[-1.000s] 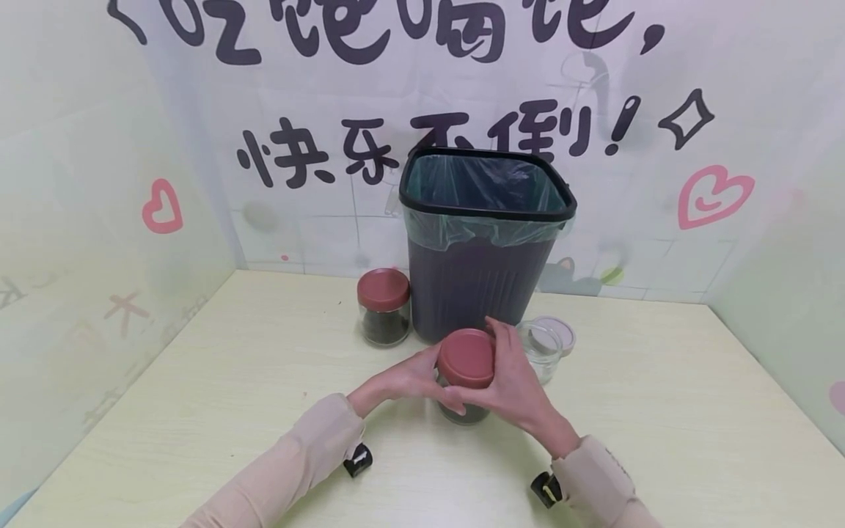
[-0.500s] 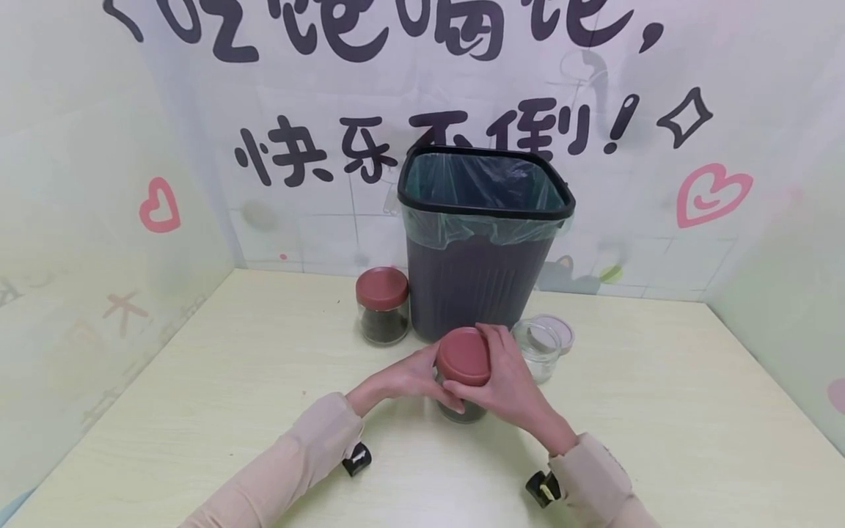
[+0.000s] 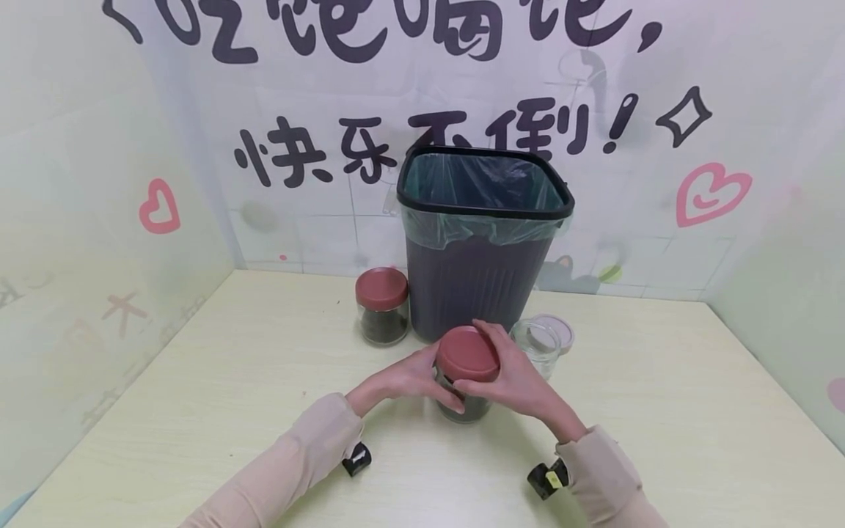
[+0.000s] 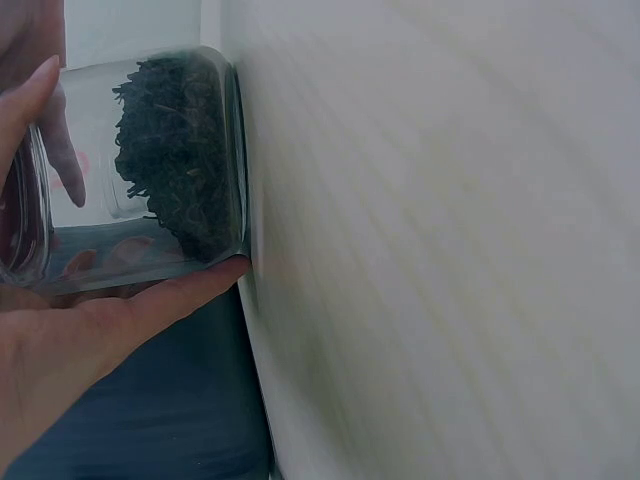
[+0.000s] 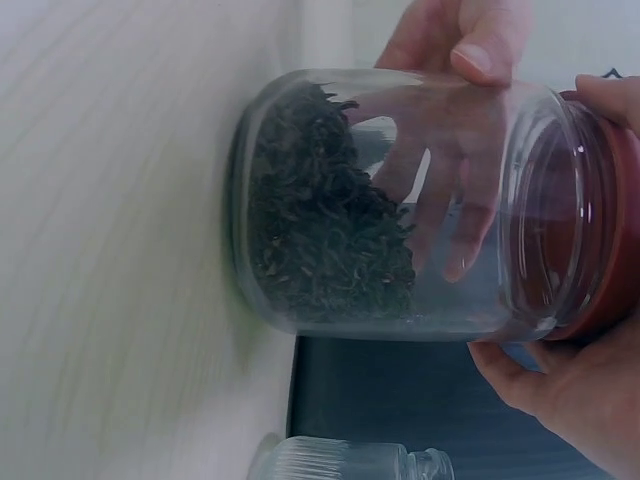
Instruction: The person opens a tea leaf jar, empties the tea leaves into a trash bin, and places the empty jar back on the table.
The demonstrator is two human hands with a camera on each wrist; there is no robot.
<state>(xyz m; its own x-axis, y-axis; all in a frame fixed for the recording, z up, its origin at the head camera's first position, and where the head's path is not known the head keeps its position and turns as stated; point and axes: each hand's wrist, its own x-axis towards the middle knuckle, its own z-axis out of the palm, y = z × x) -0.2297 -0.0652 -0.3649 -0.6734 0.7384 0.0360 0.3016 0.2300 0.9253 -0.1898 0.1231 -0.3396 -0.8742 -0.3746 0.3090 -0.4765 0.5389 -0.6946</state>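
A glass jar with a red lid stands upright on the table, partly filled with dark dried leaves. My left hand holds the jar's glass body from the left, thumb across the front. On the other side my right hand grips the lid's rim, with the thumb at the front and fingers behind. The lid sits on the jar's mouth; whether it is loose cannot be told. The left wrist view shows the left fingers along the glass.
A second red-lidded jar with dark contents stands behind on the left. The dark bin with a green liner rises directly behind the hands. An uncapped glass jar and a pale round lid lie close by my right hand.
My right hand has first turned on the lid, then shifted its fingers and wrist slightly to the right. The left hand stays in place on the jar.
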